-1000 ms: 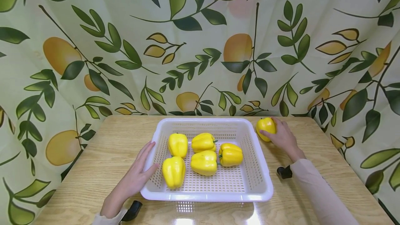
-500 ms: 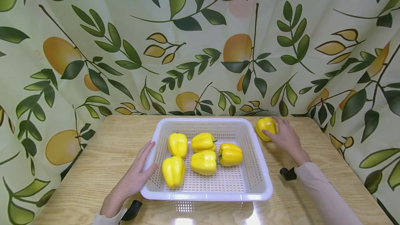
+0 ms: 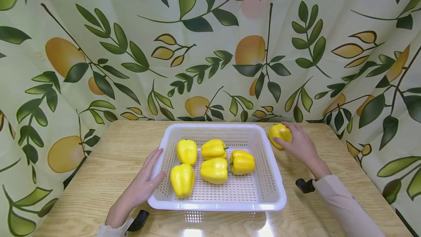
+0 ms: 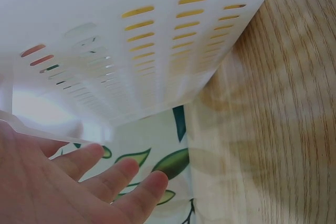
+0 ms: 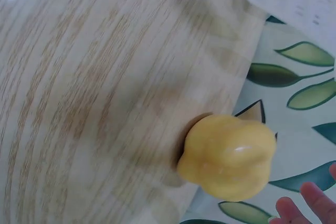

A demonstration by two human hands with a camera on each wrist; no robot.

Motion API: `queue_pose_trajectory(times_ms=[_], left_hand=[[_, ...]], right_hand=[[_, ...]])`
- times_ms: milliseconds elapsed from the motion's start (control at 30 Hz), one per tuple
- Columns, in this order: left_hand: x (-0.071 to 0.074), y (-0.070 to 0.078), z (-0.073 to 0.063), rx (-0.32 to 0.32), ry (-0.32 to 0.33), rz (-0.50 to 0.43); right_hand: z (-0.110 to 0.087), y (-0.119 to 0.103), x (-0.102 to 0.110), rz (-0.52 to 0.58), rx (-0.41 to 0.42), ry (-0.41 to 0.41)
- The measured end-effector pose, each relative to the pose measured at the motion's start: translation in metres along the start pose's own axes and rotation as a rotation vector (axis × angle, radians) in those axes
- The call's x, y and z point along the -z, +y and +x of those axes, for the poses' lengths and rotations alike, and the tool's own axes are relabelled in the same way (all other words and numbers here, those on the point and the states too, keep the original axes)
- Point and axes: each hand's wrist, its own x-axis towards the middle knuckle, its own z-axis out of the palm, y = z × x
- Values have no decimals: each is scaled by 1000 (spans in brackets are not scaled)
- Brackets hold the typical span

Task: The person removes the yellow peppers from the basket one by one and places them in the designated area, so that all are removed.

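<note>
In the head view my left hand lies against the left side of a white perforated plastic basket, its fingers fairly straight along the rim. The left wrist view shows the fingers under the rim by the basket's outer wall. My right hand is at a yellow bell pepper on the table, right of the basket, with the thumb in front of it. In the right wrist view, a gap separates the visible fingertips from that pepper; the thumb is out of sight. Several yellow bell peppers lie in the basket.
The wooden table ends at the back against a curtain printed with leaves and fruit. A black wrist camera mount sits under the right sleeve, another mount by the left wrist.
My right wrist and forearm have shifted a little to the right and nearer, while the hand stays beside the pepper. The left hand, basket and peppers look almost unchanged.
</note>
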Motion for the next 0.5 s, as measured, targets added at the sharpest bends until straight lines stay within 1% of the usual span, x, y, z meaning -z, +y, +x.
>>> queue_pose_trajectory(times_ms=[233,500], left_hand=[[1,0,0,4,-4,7],[1,0,0,-8,0,8]], right_hand=[[-5,-11,3,18,41,-11],[-11,-25,5,33,121,23]])
